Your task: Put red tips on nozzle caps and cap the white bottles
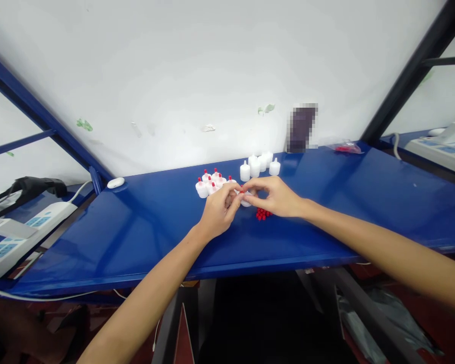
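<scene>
My left hand [222, 208] and my right hand [275, 198] meet over the table, fingertips pinched together at the top of a small white dropper bottle [246, 203]. Between the fingertips a bit of red cap [242, 190] shows at the bottle's tip. The fingers hide most of this bottle. Just below my right hand lies a small heap of loose red caps [263, 214]. Beyond my left hand stands a group of white bottles with red caps [202, 189]. Behind my right hand, several uncapped white bottles [244, 172] stand upright with bare nozzles.
The blue table [136, 232] runs up to a white wall. A white oval case [116, 183] lies at the back left. At the back right are a blurred dark upright object [302, 129] and a clear bag with red contents [347, 147]. Power strips [30, 235] sit at the left.
</scene>
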`<state>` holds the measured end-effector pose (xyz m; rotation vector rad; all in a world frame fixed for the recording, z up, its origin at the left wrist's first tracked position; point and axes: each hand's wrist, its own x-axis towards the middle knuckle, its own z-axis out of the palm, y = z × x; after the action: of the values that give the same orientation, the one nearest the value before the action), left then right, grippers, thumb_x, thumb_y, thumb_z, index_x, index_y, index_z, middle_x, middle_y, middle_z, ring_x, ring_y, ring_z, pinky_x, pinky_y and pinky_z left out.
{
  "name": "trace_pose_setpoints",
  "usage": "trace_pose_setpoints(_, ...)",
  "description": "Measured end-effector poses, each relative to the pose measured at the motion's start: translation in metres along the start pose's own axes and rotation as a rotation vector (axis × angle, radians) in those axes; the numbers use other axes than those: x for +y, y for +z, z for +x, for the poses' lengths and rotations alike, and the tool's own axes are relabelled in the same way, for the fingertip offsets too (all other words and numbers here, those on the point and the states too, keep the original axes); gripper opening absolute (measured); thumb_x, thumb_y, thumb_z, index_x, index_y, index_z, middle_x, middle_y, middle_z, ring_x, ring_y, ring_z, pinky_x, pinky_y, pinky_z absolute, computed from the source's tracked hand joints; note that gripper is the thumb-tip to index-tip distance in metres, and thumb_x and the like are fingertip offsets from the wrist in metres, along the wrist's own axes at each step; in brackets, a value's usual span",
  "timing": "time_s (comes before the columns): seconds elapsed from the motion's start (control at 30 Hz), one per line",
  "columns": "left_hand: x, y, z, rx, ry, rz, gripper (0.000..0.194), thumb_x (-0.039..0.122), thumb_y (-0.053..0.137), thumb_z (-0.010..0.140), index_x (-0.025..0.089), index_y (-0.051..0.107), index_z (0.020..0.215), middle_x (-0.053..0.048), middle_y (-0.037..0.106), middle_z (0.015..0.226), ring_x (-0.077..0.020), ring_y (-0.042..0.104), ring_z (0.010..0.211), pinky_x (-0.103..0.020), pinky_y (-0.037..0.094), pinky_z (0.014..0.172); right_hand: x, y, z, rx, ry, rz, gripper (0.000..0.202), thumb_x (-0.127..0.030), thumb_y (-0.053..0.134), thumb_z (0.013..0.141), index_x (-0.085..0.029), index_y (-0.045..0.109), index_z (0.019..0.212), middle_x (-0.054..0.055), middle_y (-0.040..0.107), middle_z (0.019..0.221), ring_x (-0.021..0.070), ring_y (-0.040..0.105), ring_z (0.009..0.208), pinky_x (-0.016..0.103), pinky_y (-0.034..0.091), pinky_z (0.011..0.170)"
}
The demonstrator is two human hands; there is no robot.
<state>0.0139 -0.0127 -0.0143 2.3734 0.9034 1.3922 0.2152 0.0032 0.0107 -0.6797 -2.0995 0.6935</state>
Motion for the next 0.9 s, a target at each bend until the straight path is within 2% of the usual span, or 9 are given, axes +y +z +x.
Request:
trace_pose_setpoints(0.07,0.0003,-0.0017,-0.0006,-0.039,0.027,0.028,0.019,0.028,0.054,0.096,0.020,0.053,0.113,0.006,0.049,0.069,-0.0067,0.039,0.051,-0.022,0.034,0.054,-0.0016,-0.0006,0.0004,-0.024,0.084,0.149,0.021,-0.035,0.069,0.086,-0.017,0.065,0.096,0.001,0.068,0.077,0.0133,0.063,0.064,0.028,0.052,0.062)
trace_pose_setpoints(0.2,0.0023,-0.0034,-0.0005,-0.102,0.101,0.152,0.048,0.032,0.065,0.085,0.020,0.045,0.127,0.006,0.053,0.073,-0.0097,0.048,0.058,-0.028,0.040,0.068,-0.0018,-0.0027,0.0013,-0.075,0.225,0.415,0.028,-0.037,0.071,0.085,-0.018,0.059,0.102,0.001,0.070,0.078,0.0131,0.065,0.059,0.028,0.053,0.058)
trace_pose_setpoints(0.3,0.0046,-0.0026,0.0003,-0.096,0.079,0.248,0.048,0.027,0.064,0.082,0.020,0.044,0.126,0.010,0.052,0.065,-0.0101,0.049,0.055,-0.034,0.040,0.077,-0.0011,-0.0034,0.0010,-0.106,0.241,0.488,0.031,-0.039,0.069,0.086,-0.018,0.057,0.106,0.002,0.070,0.079,0.0125,0.064,0.057,0.028,0.053,0.057)
trace_pose_setpoints(0.47,0.0091,-0.0022,0.0013,-0.091,0.020,0.141,0.044,0.020,0.058,0.079,0.020,0.046,0.121,0.013,0.049,0.057,-0.0093,0.050,0.049,-0.031,0.043,0.073,-0.0040,-0.0058,0.0004,-0.176,0.131,0.423,0.048,-0.033,0.076,0.079,-0.018,0.057,0.120,0.001,0.066,0.087,0.0152,0.066,0.075,0.032,0.054,0.071)
trace_pose_setpoints(0.63,0.0064,-0.0019,-0.0002,-0.054,-0.023,0.075,0.047,0.017,0.060,0.076,0.020,0.048,0.121,0.012,0.052,0.055,-0.0083,0.051,0.046,-0.022,0.043,0.057,-0.0045,-0.0084,0.0004,-0.247,0.059,0.296,0.059,-0.029,0.076,0.078,-0.019,0.052,0.132,0.003,0.065,0.095,0.0162,0.064,0.078,0.032,0.051,0.069)
trace_pose_setpoints(0.77,0.0022,-0.0020,-0.0020,-0.027,-0.006,0.081,0.046,0.016,0.061,0.077,0.020,0.050,0.122,0.012,0.056,0.057,-0.0063,0.051,0.043,-0.018,0.042,0.050,-0.0011,-0.0064,-0.0002,-0.204,0.059,0.228,0.054,-0.027,0.072,0.082,-0.019,0.053,0.132,0.003,0.064,0.094,0.0146,0.062,0.073,0.032,0.050,0.067)
trace_pose_setpoints(0.9,0.0000,-0.0019,-0.0023,0.033,0.076,0.142,0.039,0.019,0.059,0.086,0.019,0.056,0.126,0.009,0.059,0.061,-0.0052,0.052,0.047,-0.016,0.044,0.052,0.0009,-0.0054,-0.0008,-0.134,0.033,0.156,0.051,-0.031,0.071,0.083,-0.019,0.055,0.130,0.001,0.065,0.086,0.0145,0.060,0.069,0.031,0.048,0.062)
